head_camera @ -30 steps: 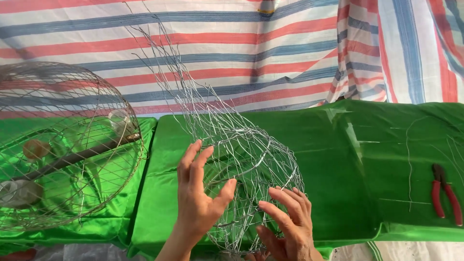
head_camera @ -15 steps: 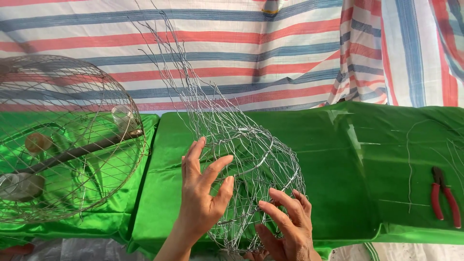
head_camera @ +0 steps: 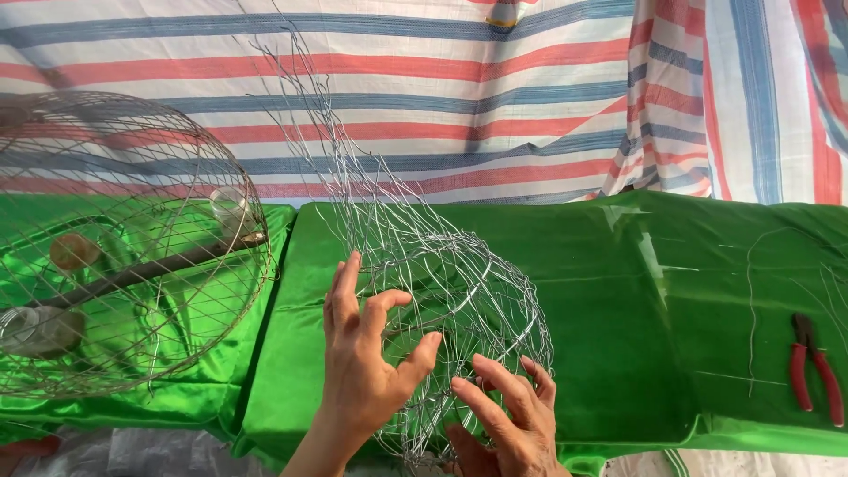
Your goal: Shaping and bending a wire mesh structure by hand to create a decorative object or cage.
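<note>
While our left hand (head_camera: 362, 371) and right hand (head_camera: 508, 424) rest spread-fingered on the wire mesh basket (head_camera: 442, 300) standing on the green cloth (head_camera: 618, 309), seemingly gripping nothing, we judge it light, springy and snaggy, best held by its rounded body.

The bottom edge cuts off the right hand (head_camera: 508, 424) at the palm and the left hand (head_camera: 367, 371) at the forearm, and the near rim of the wire mesh basket (head_camera: 442, 291) runs out of view there too. Its loose wire ends rise past the top edge at far left of centre. The round wire cage (head_camera: 132, 238) on the left is cut by the left edge; the small objects seen through it are blurred by the mesh and cannot be told. The thin wire strands (head_camera: 751, 291) on the desk (head_camera: 618, 291) at right are too fine to follow, and some pass the right edge beside the red-handled pliers (head_camera: 813, 367).
</note>
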